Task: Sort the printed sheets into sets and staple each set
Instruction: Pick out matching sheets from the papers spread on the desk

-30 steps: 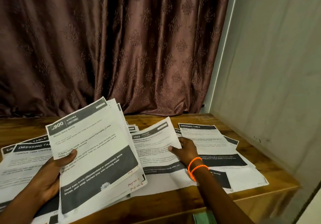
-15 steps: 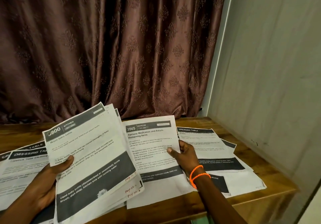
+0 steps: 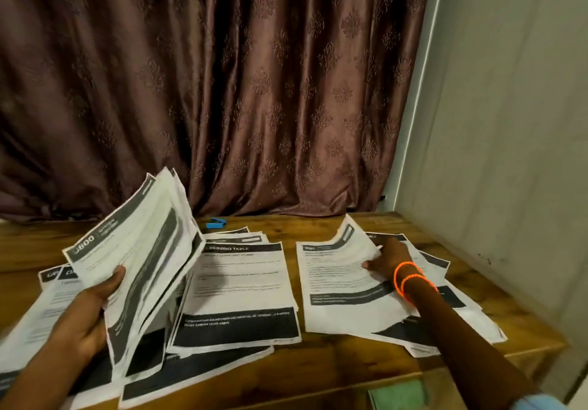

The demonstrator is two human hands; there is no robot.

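My left hand (image 3: 84,317) grips a tilted stack of printed sheets (image 3: 140,263) headed "3800 Kitchen", raised off the table at the left. My right hand (image 3: 386,258), with orange bands at the wrist, holds the right edge of a single sheet (image 3: 337,285) headed "3565", low over the right pile (image 3: 451,314). A "Dressing Table" pile (image 3: 238,292) lies in the middle, and more sheets (image 3: 38,317) spread out at the far left. A small blue stapler (image 3: 216,223) sits at the table's back, behind the middle pile.
The wooden table (image 3: 318,228) meets a brown curtain (image 3: 222,91) at the back and a pale wall (image 3: 509,155) on the right. A green thing (image 3: 397,395) shows below the front edge.
My right hand carried the "3565" sheet rightward and down onto the right pile. The left stack tilted more on edge, uncovering the middle pile and the stapler.
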